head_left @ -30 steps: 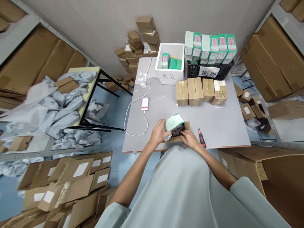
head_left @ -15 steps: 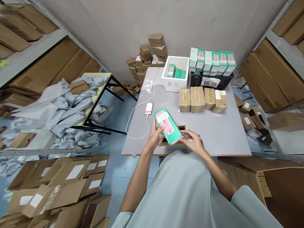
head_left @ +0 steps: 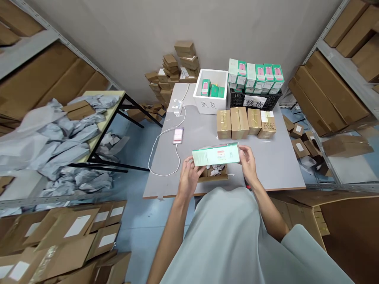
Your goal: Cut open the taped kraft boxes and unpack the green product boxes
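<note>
Shelving rises on your left, and a side table beside it carries heaped grey bags; blue floor separates that from your worktop. Near the worktop's left edge, a white cable loops round to the phone, so free room on that side is broken up. Your left hand is closed on the left end of the green-and-white box, and your right hand pinches its right end, so the grip is clamped on the box at both ends, probably to steady it and keep a long printed side in your sight. It's held up just above the open carton, which shows crumpled wrapping inside and sits by the front edge, seemingly for short reach. Behind, the white bin, four taped cartons and the black crate line the back, which appears to leave the front for handling. Your widest open room lies right of your right hand, up to the worktop's right edge; a large carton stands low beyond its front right corner.
</note>
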Demonstrator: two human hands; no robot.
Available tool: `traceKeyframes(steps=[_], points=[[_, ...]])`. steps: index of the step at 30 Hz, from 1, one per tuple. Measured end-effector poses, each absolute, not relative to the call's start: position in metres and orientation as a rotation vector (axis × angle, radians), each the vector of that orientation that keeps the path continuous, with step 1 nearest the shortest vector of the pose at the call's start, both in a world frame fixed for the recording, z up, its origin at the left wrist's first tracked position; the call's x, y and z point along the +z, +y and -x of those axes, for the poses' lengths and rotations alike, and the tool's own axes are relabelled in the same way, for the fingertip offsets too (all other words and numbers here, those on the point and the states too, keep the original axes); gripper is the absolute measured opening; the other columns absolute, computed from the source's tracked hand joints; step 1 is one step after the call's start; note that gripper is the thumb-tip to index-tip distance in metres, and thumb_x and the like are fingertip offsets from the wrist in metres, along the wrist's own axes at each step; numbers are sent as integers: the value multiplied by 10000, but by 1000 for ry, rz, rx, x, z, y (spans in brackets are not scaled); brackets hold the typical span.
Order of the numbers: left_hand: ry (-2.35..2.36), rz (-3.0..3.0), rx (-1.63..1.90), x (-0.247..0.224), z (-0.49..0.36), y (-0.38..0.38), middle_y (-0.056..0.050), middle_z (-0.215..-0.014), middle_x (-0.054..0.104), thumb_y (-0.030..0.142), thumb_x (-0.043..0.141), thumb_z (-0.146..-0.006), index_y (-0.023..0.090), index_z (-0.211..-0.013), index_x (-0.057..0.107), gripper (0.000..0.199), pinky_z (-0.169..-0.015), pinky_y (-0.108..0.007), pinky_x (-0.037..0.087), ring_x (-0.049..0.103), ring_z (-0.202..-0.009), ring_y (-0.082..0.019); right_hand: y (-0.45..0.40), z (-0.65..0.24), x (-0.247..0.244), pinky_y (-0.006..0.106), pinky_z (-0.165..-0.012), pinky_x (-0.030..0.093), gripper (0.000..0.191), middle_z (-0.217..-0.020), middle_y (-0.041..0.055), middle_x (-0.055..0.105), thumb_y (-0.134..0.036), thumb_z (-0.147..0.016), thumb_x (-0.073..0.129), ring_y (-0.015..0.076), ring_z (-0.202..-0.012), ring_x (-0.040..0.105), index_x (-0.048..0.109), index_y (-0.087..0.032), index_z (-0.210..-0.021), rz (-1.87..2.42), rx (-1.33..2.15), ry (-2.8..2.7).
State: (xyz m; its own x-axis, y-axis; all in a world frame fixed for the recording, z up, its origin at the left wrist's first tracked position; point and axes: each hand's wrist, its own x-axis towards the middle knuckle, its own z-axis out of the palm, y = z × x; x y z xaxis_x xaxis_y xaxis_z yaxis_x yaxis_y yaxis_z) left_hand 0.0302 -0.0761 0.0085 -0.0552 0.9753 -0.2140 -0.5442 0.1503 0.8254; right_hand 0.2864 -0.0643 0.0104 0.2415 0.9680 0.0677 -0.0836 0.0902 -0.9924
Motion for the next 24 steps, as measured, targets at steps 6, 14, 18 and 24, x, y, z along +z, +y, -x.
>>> traceKeyframes(steps=[6, 14, 18, 24], points=[[873, -387, 1281, 4, -40, -87, -97, -1288, 852, 581, 934, -936, 238, -1033, 722, 415, -1183, -508, 640, 780, -1341, -301, -36, -311, 16, 384, -1007, 633, 633, -1269, 74, 769, -685, -831, 956, 281, -1216, 732, 674, -307, -1253, 1104, 1119, -942], [757, -255, 1015, 12, -57, -95, -178, -1404, 833, 433, 783, -993, 172, -1344, 784, 437, -1158, -552, 658, 704, -1492, -414, -10, -331, 17, 393, -867, 630, 770, -1221, 46, 778, -750, -659, 991, 292, -1067, 768, 668, -334, -1220, 971, 1395, -912], [700, -291, 833, 11, -59, -94, -170, -1333, 853, 612, 846, -926, 204, -1356, 786, 595, -1064, -564, 695, 756, -1402, -440, -1, -335, 17, 432, -902, 651, 795, -1233, 55, 778, -777, -647, 973, 311, -1097, 777, 679, -329, -1234, 933, 1484, -966], [953, -540, 1015, 9, -76, -93, -115, -1253, 850, 546, 998, -761, 250, -1314, 723, 685, -914, -473, 713, 840, -1070, -332, -7, -325, 22, 484, -1117, 645, 791, -1562, 104, 664, -748, -797, 937, 318, -1369, 713, 651, -358, -1423, 1095, 1318, -1091]])
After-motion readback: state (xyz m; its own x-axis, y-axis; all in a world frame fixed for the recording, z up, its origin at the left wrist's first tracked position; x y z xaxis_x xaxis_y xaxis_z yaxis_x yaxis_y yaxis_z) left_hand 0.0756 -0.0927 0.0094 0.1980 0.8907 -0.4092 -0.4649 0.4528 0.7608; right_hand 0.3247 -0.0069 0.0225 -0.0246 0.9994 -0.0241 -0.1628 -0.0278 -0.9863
